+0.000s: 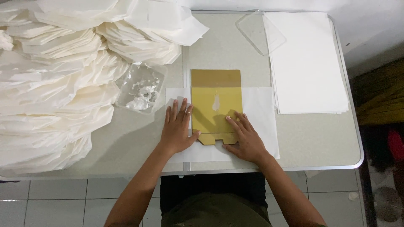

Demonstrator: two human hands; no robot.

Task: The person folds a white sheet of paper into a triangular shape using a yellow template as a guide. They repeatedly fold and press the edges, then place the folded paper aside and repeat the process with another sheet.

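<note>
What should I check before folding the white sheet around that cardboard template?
1. Cardboard template lies flat on the white sheet: ok.
2. Left hand presses the sheet beside the template's left edge: ok.
3. Right hand rests on the template's lower right corner: ok.
4. Sheet shows on both sides of the template: ok.
5. Template squared to the sheet's edges: cannot tell.
6. Clear tray of scraps lies apart from the sheet: ok.

left hand (177, 128) flat, right hand (246, 141) flat, fingers spread
</note>
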